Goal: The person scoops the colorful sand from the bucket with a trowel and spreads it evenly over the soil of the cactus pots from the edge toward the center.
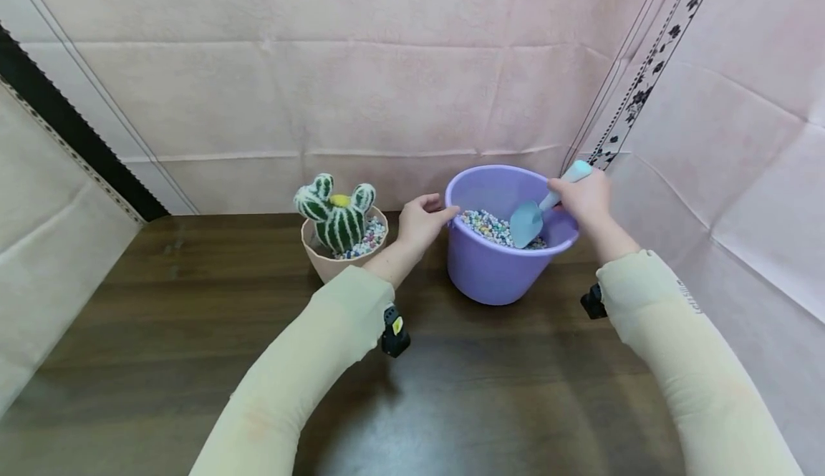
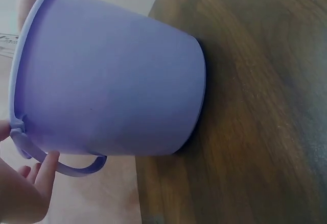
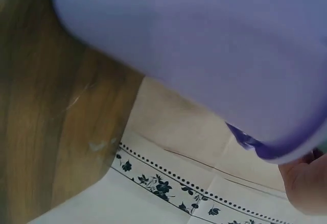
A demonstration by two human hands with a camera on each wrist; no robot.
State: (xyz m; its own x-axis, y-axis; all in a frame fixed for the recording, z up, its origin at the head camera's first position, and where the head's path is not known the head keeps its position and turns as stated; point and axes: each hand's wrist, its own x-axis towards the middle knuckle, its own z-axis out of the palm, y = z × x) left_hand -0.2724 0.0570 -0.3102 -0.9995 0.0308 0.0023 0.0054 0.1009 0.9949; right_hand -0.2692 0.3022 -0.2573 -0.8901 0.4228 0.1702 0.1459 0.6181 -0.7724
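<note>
A purple bucket (image 1: 486, 272) stands on the wooden surface, holding small multicoloured pebbles (image 1: 486, 225). At its left side my left hand (image 1: 422, 225) holds the edge, the thumb on the rim and a finger against the hanging handle (image 2: 84, 171). My right hand (image 1: 585, 195), above the right rim, grips the handle of a light blue shovel (image 1: 526, 225). The shovel's blade reaches down inside, at the pebbles. In the right wrist view the bucket wall fills much of the picture, and only part of the right hand (image 3: 306, 185) shows.
Left of the bucket, close to my left forearm, is a beige pot (image 1: 329, 268) with a knitted green cactus (image 1: 341, 229) and similar pebbles. A pale cloth backdrop (image 1: 387, 96) rises directly behind both, with another cloth wall (image 1: 741, 197) on the right.
</note>
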